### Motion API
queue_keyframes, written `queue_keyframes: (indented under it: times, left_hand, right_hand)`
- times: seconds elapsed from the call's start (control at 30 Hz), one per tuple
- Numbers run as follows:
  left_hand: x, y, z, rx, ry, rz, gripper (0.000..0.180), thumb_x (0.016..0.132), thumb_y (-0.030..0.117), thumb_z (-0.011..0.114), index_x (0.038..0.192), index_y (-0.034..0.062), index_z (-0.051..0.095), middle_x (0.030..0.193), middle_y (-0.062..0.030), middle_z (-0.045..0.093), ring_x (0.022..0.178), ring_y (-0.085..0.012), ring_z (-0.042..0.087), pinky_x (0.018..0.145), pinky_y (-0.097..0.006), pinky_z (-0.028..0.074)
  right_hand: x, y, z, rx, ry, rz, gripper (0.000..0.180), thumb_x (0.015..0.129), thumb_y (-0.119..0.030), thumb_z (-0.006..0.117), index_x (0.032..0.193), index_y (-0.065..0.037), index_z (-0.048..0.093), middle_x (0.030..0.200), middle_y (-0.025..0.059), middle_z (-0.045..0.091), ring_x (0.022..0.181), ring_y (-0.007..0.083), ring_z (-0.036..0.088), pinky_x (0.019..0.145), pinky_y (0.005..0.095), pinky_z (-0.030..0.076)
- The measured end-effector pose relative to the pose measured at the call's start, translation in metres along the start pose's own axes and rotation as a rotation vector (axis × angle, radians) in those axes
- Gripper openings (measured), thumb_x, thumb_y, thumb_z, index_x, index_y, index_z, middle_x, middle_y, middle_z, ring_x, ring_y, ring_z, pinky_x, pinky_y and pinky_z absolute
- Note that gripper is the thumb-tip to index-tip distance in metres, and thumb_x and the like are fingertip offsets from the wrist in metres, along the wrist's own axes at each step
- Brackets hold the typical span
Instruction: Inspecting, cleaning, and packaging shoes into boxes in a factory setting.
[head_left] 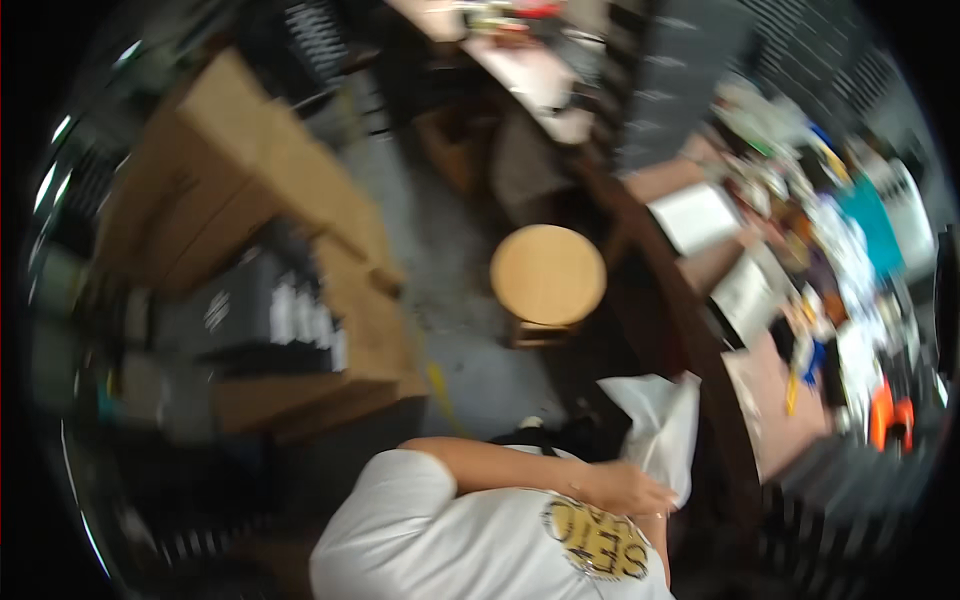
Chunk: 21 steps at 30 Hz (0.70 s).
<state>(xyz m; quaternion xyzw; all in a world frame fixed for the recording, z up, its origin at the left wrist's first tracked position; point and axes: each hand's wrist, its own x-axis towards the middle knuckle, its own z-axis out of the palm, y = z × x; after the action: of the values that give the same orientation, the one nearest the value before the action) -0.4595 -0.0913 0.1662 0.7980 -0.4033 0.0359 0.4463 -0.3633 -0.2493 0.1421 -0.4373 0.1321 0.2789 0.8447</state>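
Observation:
My left arm reaches across the front of my white printed T-shirt. At its end, my left hand (622,488) is closed on the lower part of a white plastic bag (660,425). The bag looks thin and crumpled, and its wider end points away from me; what it may contain does not show. Just under the left hand, a small strip of my right arm or hand (655,530) appears. The fingers of the right hand are hidden, so its grip cannot be made out. Motion blurs the picture.
A round wooden stool (548,275) stands ahead on the grey floor. Brown cardboard boxes (190,190) and a black box (255,310) are stacked at left. Along the right runs a cluttered table (765,410) with a white box (695,218) and orange-handled tools (882,412).

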Motion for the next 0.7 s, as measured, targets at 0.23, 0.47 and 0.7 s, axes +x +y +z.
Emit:
queue_keyframes:
  times: [0.23,0.47,0.7]
  left_hand:
    - [-0.045,-0.002,0.009,-0.003,0.149,-0.054,0.053,0.074,0.004,0.062,0.126,0.0032,0.052,0.127,-0.0137,0.054,0.099,-0.0278,0.063,0.079,-0.035,0.052]
    - [-0.061,-0.024,-0.036,0.081,0.968,-0.458,0.068,0.077,0.022,0.069,0.133,0.0019,0.036,0.126,-0.0147,0.043,0.111,-0.0284,0.049,0.090,-0.034,0.044]
    - [-0.010,-0.038,-0.017,-1.494,0.594,-0.824,0.072,0.082,0.043,0.068,0.138,0.0103,0.037,0.135,-0.0065,0.046,0.125,-0.0257,0.043,0.106,-0.045,0.033]
  right_hand:
    - [-0.010,0.009,0.025,-0.281,-0.086,0.024,0.035,0.084,-0.014,0.058,0.117,-0.002,0.053,0.110,0.0158,0.060,0.100,0.0311,0.059,0.089,0.0401,0.048]
    - [0.002,0.039,0.047,-0.322,-0.160,0.108,0.033,0.083,-0.014,0.059,0.114,-0.002,0.054,0.106,0.0163,0.060,0.096,0.0325,0.060,0.086,0.0399,0.049]
    - [0.010,0.031,0.028,-0.452,-0.232,0.013,0.031,0.082,-0.013,0.059,0.111,-0.002,0.055,0.102,0.0167,0.060,0.092,0.0339,0.061,0.083,0.0396,0.050]
